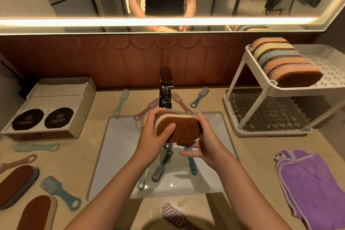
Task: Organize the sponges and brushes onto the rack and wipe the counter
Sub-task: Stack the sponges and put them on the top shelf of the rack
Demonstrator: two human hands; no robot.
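Note:
Both hands hold a cream sponge (183, 127) with a brown scouring face above the sink (115, 155). My left hand (155, 136) grips its left end, thumb on the brown face. My right hand (207, 144) clasps its right end. A white two-tier rack (261, 87) stands at the right, with several sponges (283, 61) stacked on edge on its top shelf. Brushes lie around the tap (165, 87), in the sink (160, 168) and on the left counter (57, 192). Two brown-faced sponges (16, 183) lie at the lower left.
A purple cloth (313, 188) lies on the counter at the right. A beige box (50, 108) with two black round pads sits at the left. A pink brush (173, 214) rests at the near counter edge. The mirror above reflects a person.

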